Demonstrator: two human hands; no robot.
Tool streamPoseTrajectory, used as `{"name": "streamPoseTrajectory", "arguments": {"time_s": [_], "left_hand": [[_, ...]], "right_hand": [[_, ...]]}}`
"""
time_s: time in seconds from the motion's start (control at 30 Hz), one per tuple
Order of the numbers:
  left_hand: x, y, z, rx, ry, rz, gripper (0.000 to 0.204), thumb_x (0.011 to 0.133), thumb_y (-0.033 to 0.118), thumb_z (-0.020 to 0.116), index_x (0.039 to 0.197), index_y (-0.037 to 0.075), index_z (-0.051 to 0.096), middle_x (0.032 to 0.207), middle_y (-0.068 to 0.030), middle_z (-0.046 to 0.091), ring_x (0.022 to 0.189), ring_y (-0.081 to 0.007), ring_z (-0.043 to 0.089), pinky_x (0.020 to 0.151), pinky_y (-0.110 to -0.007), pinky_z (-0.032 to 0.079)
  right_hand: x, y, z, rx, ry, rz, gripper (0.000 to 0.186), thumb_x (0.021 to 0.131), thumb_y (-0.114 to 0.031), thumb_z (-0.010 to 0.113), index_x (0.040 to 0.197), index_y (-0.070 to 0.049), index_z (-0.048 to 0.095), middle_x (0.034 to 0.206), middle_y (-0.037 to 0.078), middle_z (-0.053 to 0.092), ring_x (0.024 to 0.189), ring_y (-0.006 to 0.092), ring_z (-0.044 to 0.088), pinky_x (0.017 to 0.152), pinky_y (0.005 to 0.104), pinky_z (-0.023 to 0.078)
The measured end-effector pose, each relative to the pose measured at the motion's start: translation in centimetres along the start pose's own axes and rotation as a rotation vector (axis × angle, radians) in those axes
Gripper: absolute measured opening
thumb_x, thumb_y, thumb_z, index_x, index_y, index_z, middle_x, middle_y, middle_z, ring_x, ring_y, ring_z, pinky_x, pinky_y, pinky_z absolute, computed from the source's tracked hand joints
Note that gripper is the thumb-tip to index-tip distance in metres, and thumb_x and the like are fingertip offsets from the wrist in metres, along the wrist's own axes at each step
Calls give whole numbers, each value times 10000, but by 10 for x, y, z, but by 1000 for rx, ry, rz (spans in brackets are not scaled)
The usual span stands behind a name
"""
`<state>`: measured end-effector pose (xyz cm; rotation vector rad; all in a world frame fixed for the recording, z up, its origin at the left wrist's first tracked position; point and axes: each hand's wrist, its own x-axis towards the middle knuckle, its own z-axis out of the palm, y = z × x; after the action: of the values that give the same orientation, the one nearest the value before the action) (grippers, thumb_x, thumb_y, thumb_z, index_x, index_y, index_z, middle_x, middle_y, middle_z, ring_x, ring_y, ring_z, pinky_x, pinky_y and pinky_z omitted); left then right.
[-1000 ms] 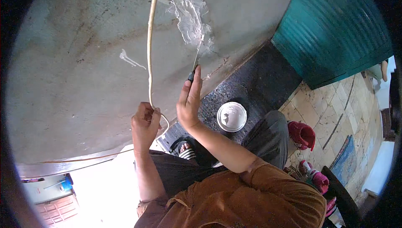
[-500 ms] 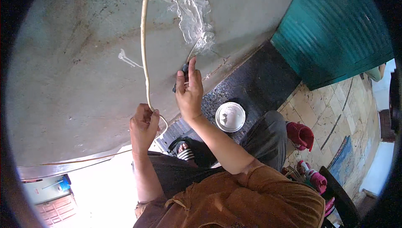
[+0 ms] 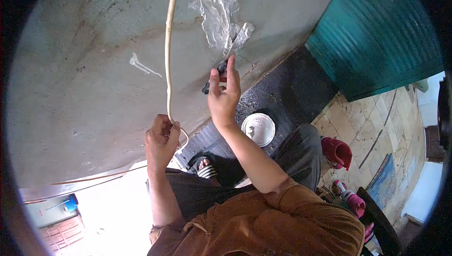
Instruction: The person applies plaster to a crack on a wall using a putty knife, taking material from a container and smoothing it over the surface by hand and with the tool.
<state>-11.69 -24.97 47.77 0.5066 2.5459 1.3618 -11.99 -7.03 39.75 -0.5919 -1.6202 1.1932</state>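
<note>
Right hand [image 3: 223, 97] raised, fingers [image 3: 231, 73] gripping putty knife [image 3: 229, 58].

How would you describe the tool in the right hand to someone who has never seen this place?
On the grey-green wall, find the white patch of wet filler. At its lower edge lies a flat metal putty knife, its dark handle held in the right hand. Unlike the pale cord nearby, it is short and filler-smeared.

Around my feet and off to my right

A teal corrugated door [image 3: 381, 39] stands beside pale stone floor tiles [image 3: 362, 119]; a red shoe [image 3: 337, 152] lies by my knee, a striped sandal [image 3: 205, 167] on my foot, a blue bucket [image 3: 70, 204] far below.
</note>
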Motion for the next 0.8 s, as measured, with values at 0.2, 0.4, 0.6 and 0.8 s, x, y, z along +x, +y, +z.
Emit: {"name": "streamPoseTrajectory", "arguments": {"time_s": [0.2, 0.4, 0.6, 0.8], "left_hand": [[-2, -3, -2, -24, 18, 8, 107, 929, 59, 640, 892, -10, 566, 634, -37, 603, 511, -66, 556, 456, -246, 430], [-4, -2, -1, -35, 12, 13, 110, 927, 61, 642, 894, -11, 566, 639, -46, 608, 513, -69, 562, 454, -245, 428], [-4, -1, 0, -26, -6, -5, 107, 918, 61, 644, 898, -10, 567, 652, -38, 604, 513, -66, 557, 456, -248, 442], [-6, -5, 0, -20, 17, -1, 101, 925, 59, 637, 902, -8, 566, 645, -36, 603, 519, -60, 558, 459, -243, 447]], "right_hand": [[-32, -7, -24, 138, -151, 154, 603, 979, -127, 632, 1510, -11, 369, 986, 69, 572, 812, 136, 577, 631, 263, 502], [-30, 8, -31, 20, -229, 58, 592, 955, -92, 633, 1492, -17, 394, 957, 156, 576, 819, 283, 596, 730, 398, 504], [-43, 37, -58, -165, -309, -25, 575, 950, -103, 634, 1480, -37, 422, 925, 184, 566, 806, 338, 584, 716, 441, 493], [-13, 28, -77, -265, -283, -171, 602, 913, -90, 652, 1479, -86, 446, 907, 142, 569, 813, 315, 585, 686, 419, 516]]}}
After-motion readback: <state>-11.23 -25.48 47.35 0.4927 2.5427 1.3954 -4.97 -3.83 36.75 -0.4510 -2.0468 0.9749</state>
